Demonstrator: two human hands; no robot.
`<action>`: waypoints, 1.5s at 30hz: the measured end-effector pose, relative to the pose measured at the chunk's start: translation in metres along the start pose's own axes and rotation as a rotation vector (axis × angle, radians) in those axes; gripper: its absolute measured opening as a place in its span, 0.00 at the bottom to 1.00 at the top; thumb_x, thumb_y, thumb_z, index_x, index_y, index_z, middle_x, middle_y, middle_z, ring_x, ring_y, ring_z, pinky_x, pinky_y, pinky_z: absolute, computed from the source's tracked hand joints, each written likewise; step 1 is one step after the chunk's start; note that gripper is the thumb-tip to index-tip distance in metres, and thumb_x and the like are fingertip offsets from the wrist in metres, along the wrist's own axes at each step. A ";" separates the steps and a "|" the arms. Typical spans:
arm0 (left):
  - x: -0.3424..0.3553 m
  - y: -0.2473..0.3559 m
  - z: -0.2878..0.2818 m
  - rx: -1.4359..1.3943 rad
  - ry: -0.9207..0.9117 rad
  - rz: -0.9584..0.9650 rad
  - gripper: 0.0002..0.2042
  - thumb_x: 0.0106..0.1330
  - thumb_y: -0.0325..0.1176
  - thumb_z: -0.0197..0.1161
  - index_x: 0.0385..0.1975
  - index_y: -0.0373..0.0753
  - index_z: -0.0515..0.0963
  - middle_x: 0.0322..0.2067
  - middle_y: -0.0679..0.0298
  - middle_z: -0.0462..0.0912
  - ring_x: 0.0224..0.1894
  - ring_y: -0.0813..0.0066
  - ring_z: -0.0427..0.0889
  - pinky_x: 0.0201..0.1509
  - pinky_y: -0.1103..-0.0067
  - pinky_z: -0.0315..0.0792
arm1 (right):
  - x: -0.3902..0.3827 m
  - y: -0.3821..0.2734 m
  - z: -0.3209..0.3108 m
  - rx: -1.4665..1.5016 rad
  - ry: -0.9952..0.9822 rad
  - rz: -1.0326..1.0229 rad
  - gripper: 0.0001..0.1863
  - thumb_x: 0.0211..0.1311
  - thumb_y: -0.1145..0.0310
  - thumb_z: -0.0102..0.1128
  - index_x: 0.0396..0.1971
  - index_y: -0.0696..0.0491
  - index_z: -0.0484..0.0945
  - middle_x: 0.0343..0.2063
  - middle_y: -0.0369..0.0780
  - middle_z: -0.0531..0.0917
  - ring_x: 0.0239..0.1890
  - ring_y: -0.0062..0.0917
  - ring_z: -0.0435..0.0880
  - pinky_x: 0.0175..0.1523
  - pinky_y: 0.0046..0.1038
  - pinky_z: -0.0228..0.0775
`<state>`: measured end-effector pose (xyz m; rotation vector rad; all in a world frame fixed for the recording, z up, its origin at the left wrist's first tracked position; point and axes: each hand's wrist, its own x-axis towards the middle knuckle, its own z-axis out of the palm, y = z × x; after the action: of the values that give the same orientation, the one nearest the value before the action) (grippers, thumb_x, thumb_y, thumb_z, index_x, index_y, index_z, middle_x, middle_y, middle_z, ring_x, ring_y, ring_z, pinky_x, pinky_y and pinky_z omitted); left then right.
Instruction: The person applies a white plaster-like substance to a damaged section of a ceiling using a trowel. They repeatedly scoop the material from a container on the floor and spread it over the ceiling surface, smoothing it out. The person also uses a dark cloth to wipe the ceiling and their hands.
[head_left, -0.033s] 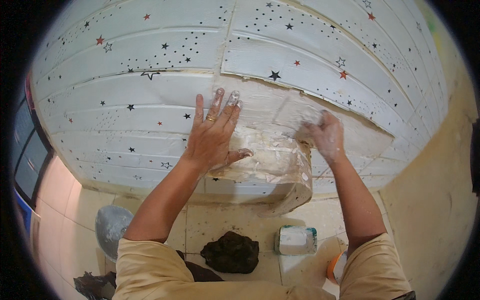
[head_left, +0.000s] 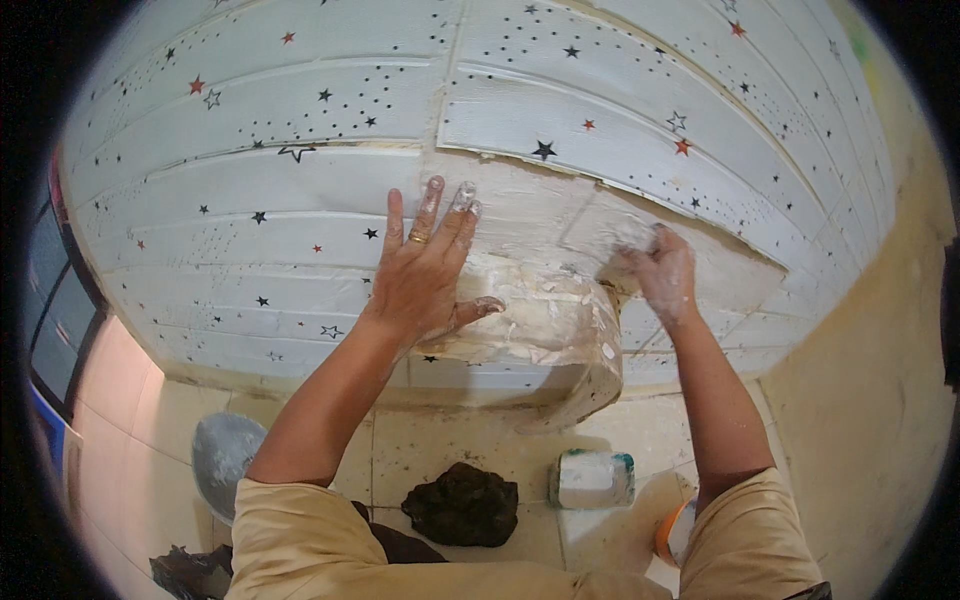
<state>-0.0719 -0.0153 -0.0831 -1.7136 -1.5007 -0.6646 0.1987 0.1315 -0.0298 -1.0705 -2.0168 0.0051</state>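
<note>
My left hand (head_left: 420,275), white residue on its fingertips and a ring on one finger, lies spread on the star-patterned wall covering (head_left: 300,200), at the edge of a bare, white-smeared patch (head_left: 510,205). Below and right of it, a peeled, curling strip (head_left: 585,380) hangs from the wall. On the right of the patch, my right hand (head_left: 660,265) is closed against the surface, its fingers whitened and blurred around something pale that I cannot make out. Above it the covering's lower edge (head_left: 620,180) stands slightly away from the wall.
On the tiled floor (head_left: 430,430) are a grey basin (head_left: 222,460), a dark crumpled lump (head_left: 460,505), a small white-and-teal container (head_left: 590,480), an orange-rimmed bucket (head_left: 672,525) and dark crumpled material (head_left: 185,570). A plain side wall (head_left: 880,350) stands right, a dark-framed opening (head_left: 60,290) left.
My right hand has shifted slightly to the right against the bare patch. My left hand stays spread in nearly the same place.
</note>
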 end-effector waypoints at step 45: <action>0.072 0.133 -0.010 0.006 -0.086 0.325 0.25 0.57 0.51 0.56 0.49 0.39 0.76 0.51 0.61 0.76 0.69 0.57 0.51 0.62 0.38 0.20 | -0.081 0.296 -0.133 0.197 0.014 0.426 0.12 0.42 0.69 0.67 0.27 0.59 0.78 0.22 0.42 0.82 0.23 0.25 0.76 0.32 0.28 0.69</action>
<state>0.0720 0.0147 -0.0471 -1.9457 -1.2377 -0.4196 0.5136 0.2177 -0.1034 -1.3431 -1.7000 0.4084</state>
